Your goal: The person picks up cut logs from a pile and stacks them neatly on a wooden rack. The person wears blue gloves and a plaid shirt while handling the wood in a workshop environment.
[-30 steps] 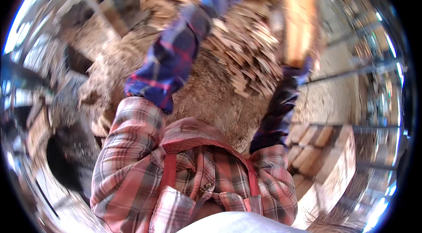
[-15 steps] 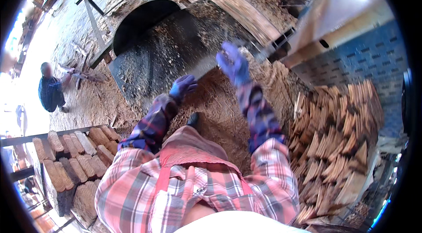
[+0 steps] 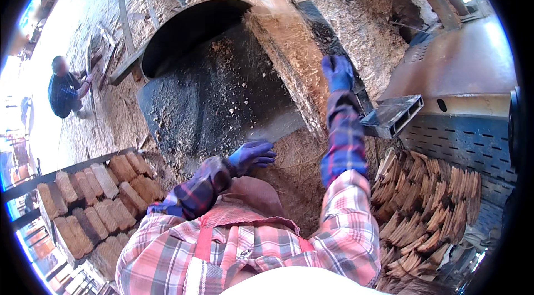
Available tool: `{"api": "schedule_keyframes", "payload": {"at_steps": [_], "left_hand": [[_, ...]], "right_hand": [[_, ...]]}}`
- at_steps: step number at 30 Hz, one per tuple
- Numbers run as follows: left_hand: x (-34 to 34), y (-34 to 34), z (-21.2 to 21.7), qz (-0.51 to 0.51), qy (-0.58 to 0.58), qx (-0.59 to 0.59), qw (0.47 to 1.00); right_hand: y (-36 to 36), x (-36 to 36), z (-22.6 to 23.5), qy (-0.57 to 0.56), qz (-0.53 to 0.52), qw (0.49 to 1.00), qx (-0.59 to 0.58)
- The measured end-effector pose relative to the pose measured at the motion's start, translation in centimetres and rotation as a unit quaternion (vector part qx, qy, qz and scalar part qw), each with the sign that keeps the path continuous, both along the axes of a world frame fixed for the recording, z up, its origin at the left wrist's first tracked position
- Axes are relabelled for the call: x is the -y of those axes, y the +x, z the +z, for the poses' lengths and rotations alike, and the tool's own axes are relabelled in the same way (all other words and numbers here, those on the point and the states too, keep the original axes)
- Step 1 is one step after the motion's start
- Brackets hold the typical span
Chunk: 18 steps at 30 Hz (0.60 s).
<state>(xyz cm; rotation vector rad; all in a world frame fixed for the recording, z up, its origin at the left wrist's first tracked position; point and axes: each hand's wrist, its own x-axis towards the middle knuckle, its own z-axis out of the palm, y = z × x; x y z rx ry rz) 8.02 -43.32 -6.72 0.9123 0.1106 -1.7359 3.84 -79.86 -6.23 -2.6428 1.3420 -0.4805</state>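
Observation:
My right hand [image 3: 337,74], in a blue-purple glove, is at the right edge of a long rough wooden slab [image 3: 289,36], its fingers curled against that edge. The slab runs from the top of the view down toward me, its near end left of my right forearm. My left hand [image 3: 253,156], gloved alike, hovers near my apron with fingers stretched out and nothing in them. Beyond it lies a dark metal sheet [image 3: 222,89] strewn with wood chips, with a black curved opening [image 3: 183,30] at its far side.
Cut timber [image 3: 94,192] is stacked at the left. Thin wood offcuts [image 3: 428,211] pile up at the right, below a blue slotted panel [image 3: 467,139]. A rectangular metal tube [image 3: 395,117] juts out beside my right arm. Another person [image 3: 64,89] stands far left near loose sticks.
The slab has come nearer to me. My right hand has moved forward and right onto its edge. My left hand has drawn back toward my apron. My view has shifted slightly.

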Motion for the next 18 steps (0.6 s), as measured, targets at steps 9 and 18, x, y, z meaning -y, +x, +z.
{"api": "schedule_keyframes", "payload": {"at_steps": [9, 18], "left_hand": [[-1.6, -6.2, -2.9, 0.035, 0.045, -0.003, 0.998], [-8.9, -8.0, -0.8, 0.132, -0.002, -0.134, 0.982]], "right_hand": [[-0.4, -17.8, 3.8, 0.138, 0.113, 0.982, 0.061], [-33.1, -39.0, 4.6, 0.439, -0.139, 0.864, 0.202]]}}
